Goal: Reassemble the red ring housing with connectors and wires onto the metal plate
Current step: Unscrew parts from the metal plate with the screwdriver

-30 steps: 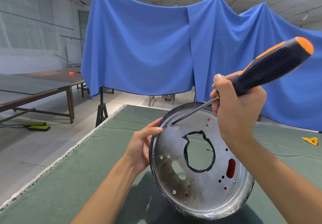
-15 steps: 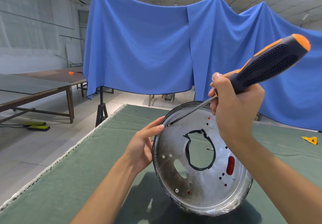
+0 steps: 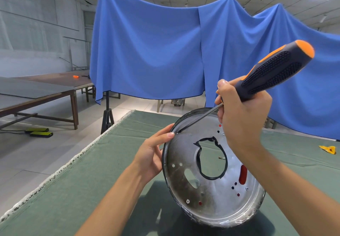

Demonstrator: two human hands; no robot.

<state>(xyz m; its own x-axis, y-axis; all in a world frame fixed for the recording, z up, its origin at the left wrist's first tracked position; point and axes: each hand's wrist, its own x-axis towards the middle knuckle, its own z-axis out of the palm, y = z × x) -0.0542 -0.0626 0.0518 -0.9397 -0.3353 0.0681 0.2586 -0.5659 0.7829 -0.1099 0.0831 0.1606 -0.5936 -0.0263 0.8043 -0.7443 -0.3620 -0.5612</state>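
**Screwdriver tip at the plate's upper rim**

A round metal plate (image 3: 211,195) stands tilted on its lower edge on the table (image 3: 92,180), which is covered with green cloth. Its shiny inner face is turned toward the camera. In the middle is a large round opening edged in black (image 3: 199,155), and beside it an oval cut-out. A red slot (image 3: 243,174) shows through the face at the right, with small red and dark holes scattered near it and along the lower edge. A screw head (image 3: 187,201) sits low on the left of the face.

The left hand (image 3: 152,155) steadies the plate at its upper left rim. The thumb lies straight along the rim, its tip just beside the screwdriver's point, and the palm is against the plate's outer edge; the other fingers are hidden behind the plate.

The right hand (image 3: 241,118) is curled around a screwdriver (image 3: 272,72) with a black and orange handle, gripping it at the lower end of the handle. The handle points up and to the right. The thin steel shaft (image 3: 198,119) runs down and to the left, and its tip touches the plate's face close inside the upper left rim.

On the table far to the right lies a small yellow object (image 3: 328,149), well apart from the plate. A blue cloth (image 3: 156,52) hangs across the background, with a long wooden table (image 3: 36,90) at the left.
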